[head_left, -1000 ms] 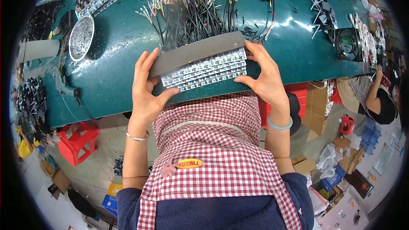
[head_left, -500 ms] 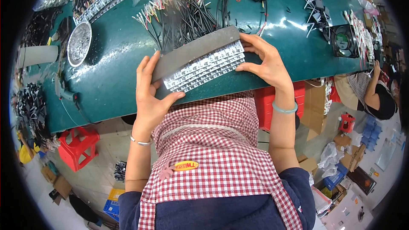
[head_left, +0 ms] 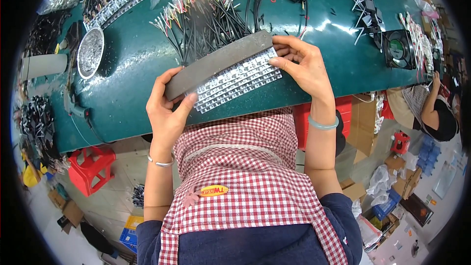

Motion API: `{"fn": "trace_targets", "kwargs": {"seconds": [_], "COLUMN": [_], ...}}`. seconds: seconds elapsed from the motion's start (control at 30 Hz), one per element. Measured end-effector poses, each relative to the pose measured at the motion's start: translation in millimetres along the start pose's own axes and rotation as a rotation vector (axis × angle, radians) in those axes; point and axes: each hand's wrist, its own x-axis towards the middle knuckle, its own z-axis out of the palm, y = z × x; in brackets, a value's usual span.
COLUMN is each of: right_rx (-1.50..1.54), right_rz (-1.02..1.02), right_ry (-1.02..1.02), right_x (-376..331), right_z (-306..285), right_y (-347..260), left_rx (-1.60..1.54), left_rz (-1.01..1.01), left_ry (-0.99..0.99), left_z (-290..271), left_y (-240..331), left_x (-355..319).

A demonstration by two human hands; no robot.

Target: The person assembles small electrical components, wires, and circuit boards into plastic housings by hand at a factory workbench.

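Observation:
A long flat dark grey bar [head_left: 218,65] lies slantwise near the table's front edge. Rows of white strips with small parts, like circuit boards [head_left: 240,84], show along its near side. My left hand [head_left: 164,108] grips the bar's left end, fingers behind and thumb in front, by the boards' corner. My right hand [head_left: 304,66] holds the right end, with its fingers behind and its thumb at the boards' upper right edge. Beyond the bar a bunch of black cables [head_left: 206,19] with stripped white, red and yellow ends fans out; the bar hides their near ends.
On the green table [head_left: 132,83], a round bowl [head_left: 91,52] of pale bits stands left, near a heat-gun-like tool [head_left: 76,108]. More wired boards [head_left: 115,5] lie at the back left. A black fan [head_left: 397,49] sits at the right. Red stools [head_left: 91,169] stand below; another person [head_left: 436,110] sits far right.
Both hands and the bar have shifted slightly left. My left fingers have closed round the bar's end, and my right thumb has moved up the boards toward the bar.

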Motion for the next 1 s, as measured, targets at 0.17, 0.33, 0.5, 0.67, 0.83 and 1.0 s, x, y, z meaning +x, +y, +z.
{"fn": "trace_targets", "kwargs": {"seconds": [0.17, 0.33, 0.5, 0.67, 0.83, 1.0], "right_rx": [-0.015, -0.012, 0.002, 0.003, -0.016, 0.004], "right_rz": [0.014, 0.029, 0.041, 0.075, 0.046, 0.063], "right_ry": [-0.008, -0.001, -0.021, -0.015, 0.013, -0.02], "right_x": [5.1, 4.9, 7.9, 5.4, 2.1, 2.3], "right_z": [-1.4, -0.4, -3.3, -1.9, -0.2, -0.6], "right_y": [0.1, -4.6, -1.4, -5.0, -1.5, -3.1], "left_rx": [0.053, 0.129, 0.088, 0.033, 0.055, 0.047], "left_rz": [0.051, 0.107, 0.009, -0.075, -0.026, -0.03], "left_ry": [0.054, 0.068, -0.005, -0.063, -0.09, -0.079], "left_z": [2.0, 1.8, -6.0, -15.7, -17.2, -14.6], "left_y": [-8.2, -8.4, 1.3, 8.1, 5.6, 4.5], "left_x": [-3.0, -2.6, 5.5, 19.8, 20.6, 17.3]}}
